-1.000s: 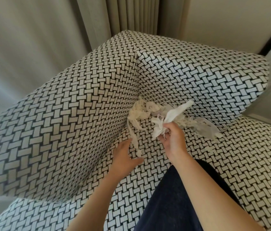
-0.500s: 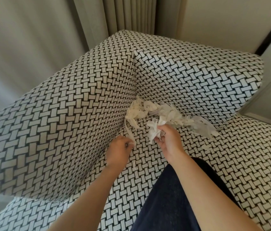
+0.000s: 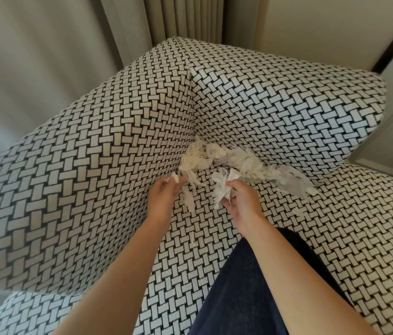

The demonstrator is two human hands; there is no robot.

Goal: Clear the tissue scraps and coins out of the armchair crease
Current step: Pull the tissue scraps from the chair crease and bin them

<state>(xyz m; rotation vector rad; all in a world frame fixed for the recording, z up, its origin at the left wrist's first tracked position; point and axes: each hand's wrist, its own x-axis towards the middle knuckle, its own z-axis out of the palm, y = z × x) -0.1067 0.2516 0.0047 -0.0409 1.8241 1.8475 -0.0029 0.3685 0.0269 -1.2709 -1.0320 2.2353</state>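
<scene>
Being pinched between the fingertips of the left hand is a small tissue scrap, just beside the armrest of the armchair. A crumpled wad of tissue is being gripped in the curled fingers of the right hand, above the seat. A heap of scraps is lying bunched in the crease where seat, armrest and backrest are meeting, trailing rightwards along the backrest. A torn strip is lying on the seat between the two hands.
</scene>
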